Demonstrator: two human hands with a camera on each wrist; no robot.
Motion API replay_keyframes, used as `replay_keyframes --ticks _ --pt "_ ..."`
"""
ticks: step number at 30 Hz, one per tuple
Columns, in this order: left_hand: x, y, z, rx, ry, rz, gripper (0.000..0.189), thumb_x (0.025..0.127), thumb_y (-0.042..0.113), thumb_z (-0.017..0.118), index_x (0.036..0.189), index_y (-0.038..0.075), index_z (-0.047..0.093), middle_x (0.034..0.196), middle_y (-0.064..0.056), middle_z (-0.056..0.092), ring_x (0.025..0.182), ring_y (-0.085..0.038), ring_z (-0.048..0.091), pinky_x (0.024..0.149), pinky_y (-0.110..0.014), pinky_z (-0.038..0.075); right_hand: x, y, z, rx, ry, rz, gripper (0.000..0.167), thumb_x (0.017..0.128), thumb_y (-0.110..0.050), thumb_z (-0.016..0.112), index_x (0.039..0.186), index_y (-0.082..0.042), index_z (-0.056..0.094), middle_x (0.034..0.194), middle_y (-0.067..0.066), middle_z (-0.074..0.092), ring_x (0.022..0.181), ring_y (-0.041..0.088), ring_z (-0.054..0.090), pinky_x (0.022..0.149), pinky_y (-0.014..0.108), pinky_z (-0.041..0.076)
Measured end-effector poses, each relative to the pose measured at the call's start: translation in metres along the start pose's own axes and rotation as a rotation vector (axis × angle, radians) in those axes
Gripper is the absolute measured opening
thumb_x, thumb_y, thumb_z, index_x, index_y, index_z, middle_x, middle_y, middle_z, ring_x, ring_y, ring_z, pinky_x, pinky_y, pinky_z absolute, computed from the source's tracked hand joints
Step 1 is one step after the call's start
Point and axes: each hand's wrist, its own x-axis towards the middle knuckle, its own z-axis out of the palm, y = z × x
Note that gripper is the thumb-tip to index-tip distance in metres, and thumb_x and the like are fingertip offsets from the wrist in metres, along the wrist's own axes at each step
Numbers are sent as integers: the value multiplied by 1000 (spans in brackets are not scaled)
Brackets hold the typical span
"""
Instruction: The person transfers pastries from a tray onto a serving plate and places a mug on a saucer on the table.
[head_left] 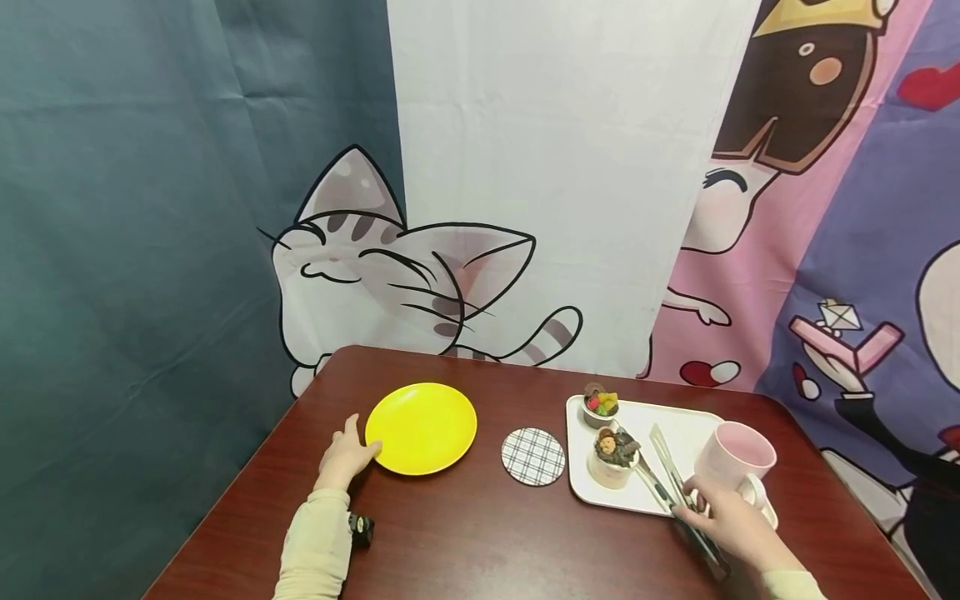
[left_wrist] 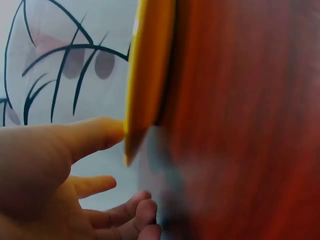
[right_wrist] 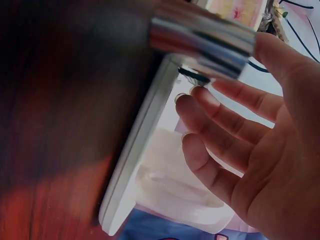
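My left hand (head_left: 347, 457) is at the left edge of a round yellow plate (head_left: 431, 429) on the table. In the left wrist view its thumb meets the plate's rim (left_wrist: 142, 75), while the other fingers are spread below, apart from the plate. My right hand (head_left: 720, 515) is at a pair of metal tongs (head_left: 660, 483) that lies across the front edge of a white tray (head_left: 630, 502). Thumb and index finger are on either side of the tongs (right_wrist: 200, 42) in the right wrist view; the remaining fingers curl loosely. A pink mug (head_left: 727, 454) stands beside this hand on the tray.
Two small cups of decorated dessert, one at the back (head_left: 600, 407) and one in front (head_left: 611, 462), stand on the tray's left side. A round checked coaster (head_left: 533, 457) lies between plate and tray. A printed curtain (head_left: 555, 150) hangs behind the brown table (head_left: 465, 542).
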Motion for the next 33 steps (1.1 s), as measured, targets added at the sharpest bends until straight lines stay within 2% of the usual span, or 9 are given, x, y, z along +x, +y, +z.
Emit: replay_keyframes --ticks 2,5,9,11,19,22,26,30,33 --pt "-1 -4 2 -4 -5 3 76 90 27 59 149 -2 22 136 -38 41 114 -53 50 96 -62 40 -2 -1 2 13 4 -9 28 69 -19 82 85 -17 58 69 -10 44 58 -8 33 51 19 30" --pt "-3 -5 4 -1 -3 24 71 90 24 59 148 -2 26 138 -34 45 120 -52 48 98 -60 40 -3 -3 4 4 -44 16 32 69 -21 83 88 -17 58 68 -9 43 59 -5 33 53 20 29" --pt "-3 -5 5 -9 2 30 68 91 22 57 148 -1 28 138 -32 47 118 -51 51 95 -59 42 -4 -6 6 -17 -128 75 31 73 -25 81 91 -17 57 64 -8 40 57 -2 33 53 22 29" --pt "-3 -5 5 -11 1 29 67 91 22 56 148 0 27 138 -32 47 118 -51 51 94 -59 42 -4 -6 8 -42 -138 76 29 75 -26 79 91 -17 57 64 -9 41 57 -1 34 53 23 29" --pt "2 -7 8 -26 -6 29 66 93 22 54 149 0 27 140 -32 45 122 -50 48 99 -60 39 -7 -4 15 -107 23 8 18 73 -7 74 80 -18 60 72 -5 46 64 3 40 56 24 34" --pt "2 -7 9 -20 -5 31 66 93 22 54 149 0 27 138 -32 47 120 -49 50 98 -60 40 -8 -3 16 -99 41 65 14 76 -3 68 77 -15 60 78 1 50 69 11 46 58 28 37" --pt "1 -6 9 -15 -13 31 66 93 22 53 150 1 26 135 -32 49 117 -48 52 95 -59 42 -8 -5 13 -72 -3 182 10 83 -7 62 76 -12 58 80 6 51 70 17 48 58 33 39" --pt "0 -6 10 -19 -24 26 66 94 21 52 150 1 25 134 -32 48 116 -48 52 94 -59 42 -7 -6 6 -56 -77 269 25 94 -19 55 70 -14 55 70 5 50 65 17 46 58 35 38" --pt "0 -5 10 -18 -26 21 66 94 21 52 150 1 24 135 -32 48 116 -48 52 94 -60 42 -6 -4 1 -49 -93 330 38 101 -26 46 66 -13 53 64 5 51 63 18 48 59 38 39"
